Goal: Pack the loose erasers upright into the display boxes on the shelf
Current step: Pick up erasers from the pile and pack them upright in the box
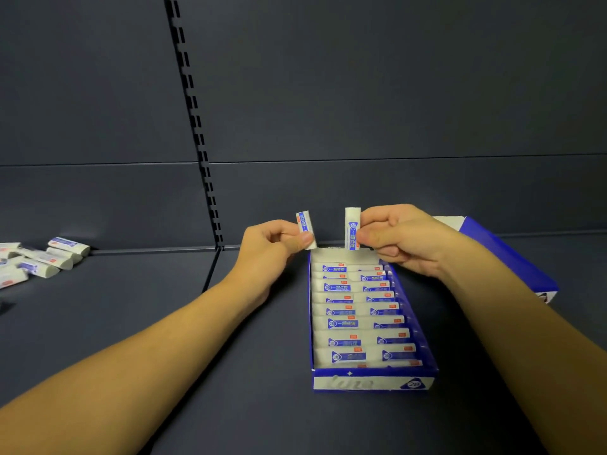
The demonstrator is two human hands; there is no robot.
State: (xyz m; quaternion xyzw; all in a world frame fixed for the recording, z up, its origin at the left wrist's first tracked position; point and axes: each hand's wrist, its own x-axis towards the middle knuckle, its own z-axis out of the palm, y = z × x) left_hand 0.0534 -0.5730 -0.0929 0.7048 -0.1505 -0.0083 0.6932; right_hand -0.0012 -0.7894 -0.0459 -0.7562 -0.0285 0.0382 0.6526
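Above the far end of the blue display box (pixel 371 382) on the dark shelf (pixel 131 323), the left hand (pixel 269 247) pinches one eraser (pixel 306 229) tilted, and the right hand (pixel 404 238) pinches another eraser (pixel 352 227) upright, fingers clamped on each. Two rows of packed erasers (pixel 354 316) nearly fill the box, their print too blurred to read. A loose pile (pixel 39 261) is cut off at the left edge, and the right arm hides most of a second box (pixel 499 251).

Blue-and-white display box (pixel 371 382); white erasers (pixel 341 323), blue sleeves, perhaps orange-red marks; dark shelf (pixel 131 323).
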